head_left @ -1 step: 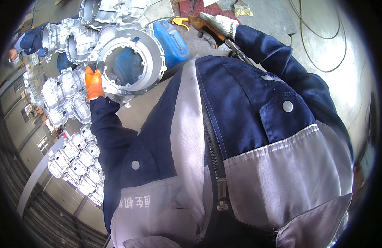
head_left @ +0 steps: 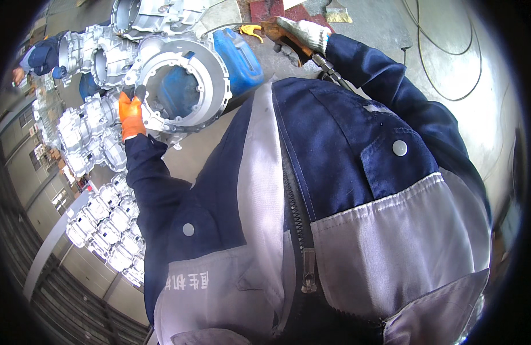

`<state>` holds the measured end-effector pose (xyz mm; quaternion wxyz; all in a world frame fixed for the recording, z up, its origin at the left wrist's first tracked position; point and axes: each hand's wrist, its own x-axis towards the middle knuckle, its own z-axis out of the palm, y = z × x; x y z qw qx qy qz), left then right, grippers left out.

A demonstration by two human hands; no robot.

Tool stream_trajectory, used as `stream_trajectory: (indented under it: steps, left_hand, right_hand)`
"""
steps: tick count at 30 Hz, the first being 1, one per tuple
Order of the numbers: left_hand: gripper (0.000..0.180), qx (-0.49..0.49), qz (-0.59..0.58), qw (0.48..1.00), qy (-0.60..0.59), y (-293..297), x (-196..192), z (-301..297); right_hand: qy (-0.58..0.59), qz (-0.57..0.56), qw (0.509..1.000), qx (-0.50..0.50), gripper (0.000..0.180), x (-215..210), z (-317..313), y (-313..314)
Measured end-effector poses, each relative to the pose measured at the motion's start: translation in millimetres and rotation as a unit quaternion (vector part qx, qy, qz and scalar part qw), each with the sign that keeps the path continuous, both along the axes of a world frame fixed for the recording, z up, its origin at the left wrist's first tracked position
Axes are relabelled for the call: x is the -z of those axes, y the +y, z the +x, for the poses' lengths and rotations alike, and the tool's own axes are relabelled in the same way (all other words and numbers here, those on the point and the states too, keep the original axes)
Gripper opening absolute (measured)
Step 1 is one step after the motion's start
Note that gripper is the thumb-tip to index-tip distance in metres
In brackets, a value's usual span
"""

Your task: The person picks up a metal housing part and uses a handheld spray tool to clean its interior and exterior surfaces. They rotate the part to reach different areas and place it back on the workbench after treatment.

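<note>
My left hand (head_left: 131, 117), in an orange glove with dark fingertips, grips the lower left edge of a silver cast-metal housing (head_left: 216, 86). The housing has a large round opening and a flange with bolt holes. My right hand (head_left: 304, 35), in a white knit glove, is closed around an orange-brown air tool (head_left: 305, 50). A metal hose coupling (head_left: 330, 69) runs from the tool back toward my body. The tool's far end is partly hidden by the hand. A yellow-handled air blow gun (head_left: 251, 30) lies between the housing and my right hand.
A blue plastic jerrycan (head_left: 238, 60) stands just right of the housing. More castings (head_left: 113, 60) crowd the left, with rows of them (head_left: 107, 221) farther off. Another person (head_left: 42, 57) bends at the far left. A thin hose (head_left: 478, 52) loops over the floor at right.
</note>
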<state>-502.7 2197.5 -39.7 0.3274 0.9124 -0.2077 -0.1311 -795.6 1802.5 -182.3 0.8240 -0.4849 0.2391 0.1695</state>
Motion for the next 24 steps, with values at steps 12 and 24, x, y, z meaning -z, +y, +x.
stream_trajectory:
  steps: [12,24]
  left_hand:
    - [0.036,-0.112,-0.057,0.992,0.033,12.9,13.2,5.6]
    - [0.047,-0.02,0.238,0.967,-0.087,22.0,-11.1,-55.4]
  right_hand:
    - [-0.073,-0.211,0.975,0.012,0.057,-22.8,22.5,-18.2]
    - [0.055,-0.003,0.993,-0.103,0.05,-114.1,-85.2,-46.2]
